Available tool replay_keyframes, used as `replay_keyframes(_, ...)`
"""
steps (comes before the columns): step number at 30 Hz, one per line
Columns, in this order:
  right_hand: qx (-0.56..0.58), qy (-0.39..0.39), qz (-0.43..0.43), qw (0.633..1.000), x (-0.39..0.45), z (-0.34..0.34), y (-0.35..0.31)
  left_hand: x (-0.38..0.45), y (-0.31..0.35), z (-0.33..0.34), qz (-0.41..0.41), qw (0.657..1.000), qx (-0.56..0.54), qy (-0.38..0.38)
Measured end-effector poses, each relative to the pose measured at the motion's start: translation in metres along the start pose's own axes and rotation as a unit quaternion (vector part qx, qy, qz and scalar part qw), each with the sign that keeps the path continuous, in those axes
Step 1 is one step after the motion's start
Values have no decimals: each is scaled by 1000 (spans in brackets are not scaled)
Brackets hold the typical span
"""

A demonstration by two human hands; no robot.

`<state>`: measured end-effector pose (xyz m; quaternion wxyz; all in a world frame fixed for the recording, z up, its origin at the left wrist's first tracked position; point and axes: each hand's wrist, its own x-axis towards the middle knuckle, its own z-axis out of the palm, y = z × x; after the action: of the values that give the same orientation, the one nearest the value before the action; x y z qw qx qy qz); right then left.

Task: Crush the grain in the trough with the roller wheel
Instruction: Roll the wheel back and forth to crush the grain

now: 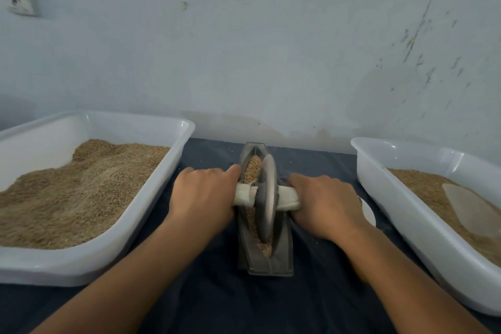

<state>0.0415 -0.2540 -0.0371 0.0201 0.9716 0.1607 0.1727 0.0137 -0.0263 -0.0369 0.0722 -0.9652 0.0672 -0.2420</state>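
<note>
We've got left hand [202,198] and right hand [326,205] each wrapped round the handle either side of the roller wheel [267,198], which sits mid-trough [264,260] in the grain [252,168]. We should press evenly and roll the trough's full length.

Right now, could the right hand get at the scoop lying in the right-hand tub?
Probably yes. The right hand grips the roller wheel's handle, so it must let go first. The scoop lies on the grain in the open-topped right tub, with only its low wall between them.
</note>
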Motion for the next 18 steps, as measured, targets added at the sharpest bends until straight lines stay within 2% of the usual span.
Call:
replay_keyframes(4, 7, -21, 23, 999, 10, 7, 2, 14, 2, 7, -2, 1000, 28, 11)
replay_keyframes(11, 6, -39, 3, 999, 35, 11, 6, 30, -3, 24, -6, 999, 34, 32)
replay_keyframes(18, 33, -114, -13, 993, 58, 8, 12, 49, -6, 36, -2, 999, 25, 31)
